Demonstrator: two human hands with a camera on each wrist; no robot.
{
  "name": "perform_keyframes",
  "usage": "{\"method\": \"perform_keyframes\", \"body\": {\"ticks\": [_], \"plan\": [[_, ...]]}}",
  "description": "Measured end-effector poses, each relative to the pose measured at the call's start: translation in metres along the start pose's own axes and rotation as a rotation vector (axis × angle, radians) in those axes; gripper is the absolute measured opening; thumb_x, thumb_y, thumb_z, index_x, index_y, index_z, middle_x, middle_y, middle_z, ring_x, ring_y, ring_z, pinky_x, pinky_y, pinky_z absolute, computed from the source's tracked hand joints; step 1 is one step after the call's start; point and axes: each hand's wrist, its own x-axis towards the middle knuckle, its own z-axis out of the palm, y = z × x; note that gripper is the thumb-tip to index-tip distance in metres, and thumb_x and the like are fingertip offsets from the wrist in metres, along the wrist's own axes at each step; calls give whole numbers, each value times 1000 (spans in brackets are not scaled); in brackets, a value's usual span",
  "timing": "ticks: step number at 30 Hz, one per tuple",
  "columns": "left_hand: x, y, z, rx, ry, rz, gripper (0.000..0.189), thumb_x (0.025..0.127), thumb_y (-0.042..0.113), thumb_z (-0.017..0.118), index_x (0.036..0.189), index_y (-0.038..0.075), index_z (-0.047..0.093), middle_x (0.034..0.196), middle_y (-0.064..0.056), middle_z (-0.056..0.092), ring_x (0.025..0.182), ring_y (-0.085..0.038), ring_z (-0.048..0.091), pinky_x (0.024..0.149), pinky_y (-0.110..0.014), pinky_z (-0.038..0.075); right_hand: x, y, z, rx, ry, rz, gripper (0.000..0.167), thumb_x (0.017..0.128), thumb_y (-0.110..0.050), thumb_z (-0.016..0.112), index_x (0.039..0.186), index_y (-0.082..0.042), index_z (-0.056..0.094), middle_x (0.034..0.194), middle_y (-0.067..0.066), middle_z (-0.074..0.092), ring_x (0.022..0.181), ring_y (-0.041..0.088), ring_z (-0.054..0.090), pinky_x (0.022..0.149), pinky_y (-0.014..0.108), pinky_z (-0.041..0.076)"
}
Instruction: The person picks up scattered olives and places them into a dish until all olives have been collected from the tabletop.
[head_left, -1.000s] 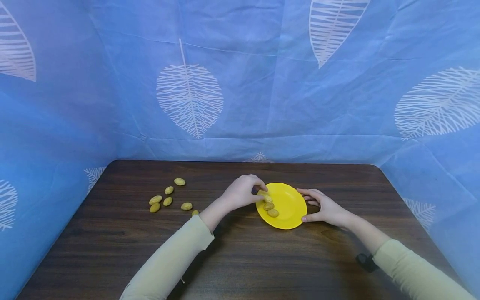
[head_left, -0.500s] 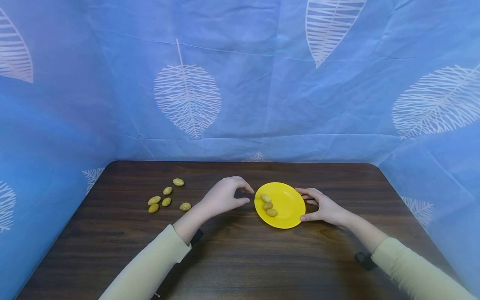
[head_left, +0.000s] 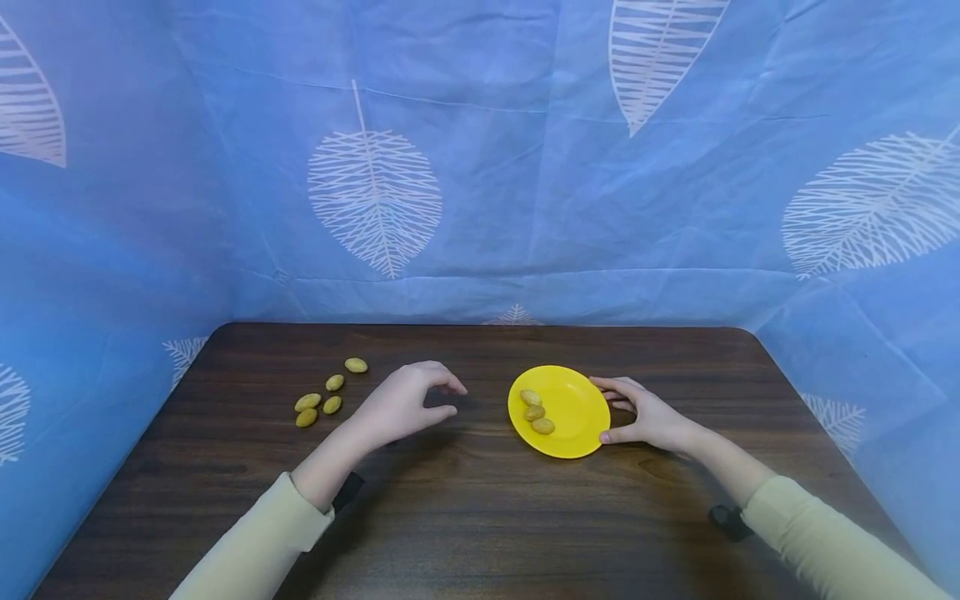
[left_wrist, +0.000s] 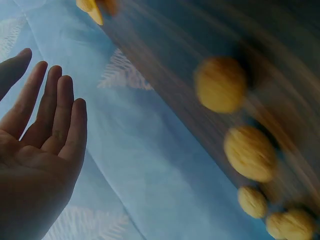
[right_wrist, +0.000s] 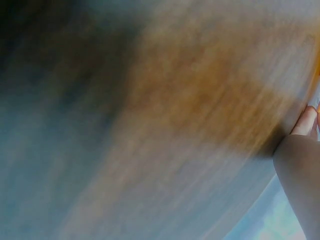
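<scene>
My left hand [head_left: 408,402] hovers over the middle of the table with loosely bent fingers and nothing in them. In the left wrist view the palm of that hand [left_wrist: 45,130] is bare, its fingers extended. On the right, my right hand [head_left: 648,417] holds the rim of a round yellow plate [head_left: 585,408], thumb at the near side and fingers at the far side. Several small yellow ovals, rough like nuts or fruit pits, lie about: three on the plate's left part, including one oval [head_left: 543,426], and others left of my left hand, such as this oval [head_left: 356,365].
The dark wood table [head_left: 480,533] has rounded far corners. Blue cloth [head_left: 495,192] with white leaf prints hangs behind it and at both sides. A dark wrist strap [head_left: 729,522] shows by the right sleeve. The right wrist view is mostly blurred.
My left hand has drawn back leftward from the plate, leaving a third yellow oval clearly visible there. It now covers the nearer ovals on the table. My right hand stays at the plate.
</scene>
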Motion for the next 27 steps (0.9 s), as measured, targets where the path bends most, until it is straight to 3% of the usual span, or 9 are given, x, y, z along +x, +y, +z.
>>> {"method": "perform_keyframes", "body": {"ticks": [7,13,18,24,27], "plan": [[-17,-20,-8,8,2,-18,25,94,11,81,119,10,78,118,-4,75,109,-23,70,95,-45,61,0,0,0,-17,-7,12,90,90,-21,88,161,1,38,155,27,42,140,47,49,113,40,53],[-28,-40,-15,-20,-4,-39,26,94,8,81,120,7,78,120,-7,75,110,-27,70,96,-49,61,1,0,0,-29,-5,12,90,90,-22,88,161,1,38,155,27,42,140,47,50,114,46,52],[-37,-57,-18,-57,-3,-42,28,91,6,83,119,6,77,120,-9,76,112,-29,69,94,-49,62,1,1,0,-22,-5,14,90,90,-21,88,161,0,38,155,26,42,140,46,50,113,38,53],[-43,-70,-19,-32,-31,-30,31,90,9,85,120,9,77,122,-7,76,119,-32,69,102,-52,59,1,2,0,-2,-1,9,90,89,-20,89,161,0,38,156,27,41,139,46,50,105,14,50],[-45,-73,-19,-21,-58,-30,33,89,12,87,120,9,77,124,-8,75,122,-33,69,104,-53,58,1,3,0,5,-3,10,90,89,-20,89,161,0,38,156,26,41,139,45,50,102,7,46]]}}
